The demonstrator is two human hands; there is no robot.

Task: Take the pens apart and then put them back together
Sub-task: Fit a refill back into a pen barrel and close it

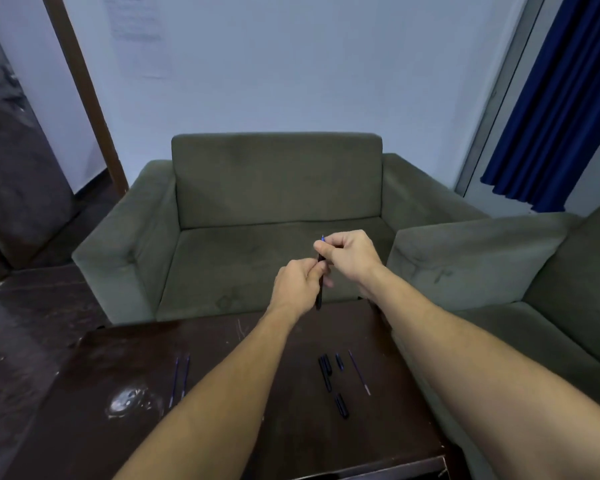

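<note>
Both hands hold one dark pen [319, 292] upright above the far edge of the dark wooden table [222, 358]. My left hand [297, 289] grips its lower barrel. My right hand [349, 256] pinches its top, where a blue tip pokes out. On the table lie loose parts: two thin blue refills [180, 379] at the left, a black barrel [325, 372], a short dark piece [339, 361], another thin refill [359, 372] and a black cap-like piece [342, 406] at the right.
A grey-green sofa [278, 188] stands right behind the table, and a second one [499, 258] at the right. A blue curtain [561, 98] hangs at the back right. A pale smear [127, 401] marks the table's left side.
</note>
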